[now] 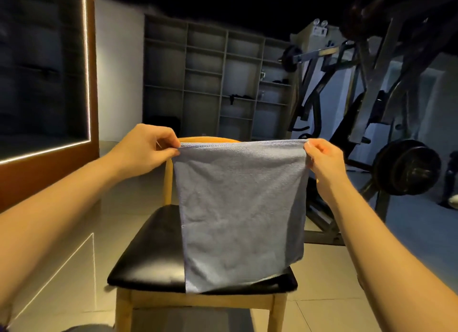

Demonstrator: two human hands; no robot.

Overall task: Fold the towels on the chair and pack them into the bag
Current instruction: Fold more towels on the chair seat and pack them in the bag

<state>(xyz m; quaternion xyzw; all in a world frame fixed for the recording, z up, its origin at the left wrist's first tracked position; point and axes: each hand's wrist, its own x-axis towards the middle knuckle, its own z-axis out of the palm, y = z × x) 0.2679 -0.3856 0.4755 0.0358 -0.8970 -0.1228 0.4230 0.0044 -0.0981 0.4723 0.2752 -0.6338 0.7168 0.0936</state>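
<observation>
Now the blue towel (240, 202) hangs flat, its top hem stretched level between both hands. The left hand (146, 148) pinches the top left corner with curled fingers (171, 138); the right hand (324, 160) pinches the top right corner likewise. The lower edge hangs over the black seat of the wooden chair (153, 257); contact unclear. Grey shelves (205, 84) stand behind

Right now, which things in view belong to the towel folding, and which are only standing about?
Belong to the job: blue towel, pinched at its top corners by the left hand and right hand; chair; no bag in view.
Only standing about: shelving, weight machine, weight plates.
</observation>
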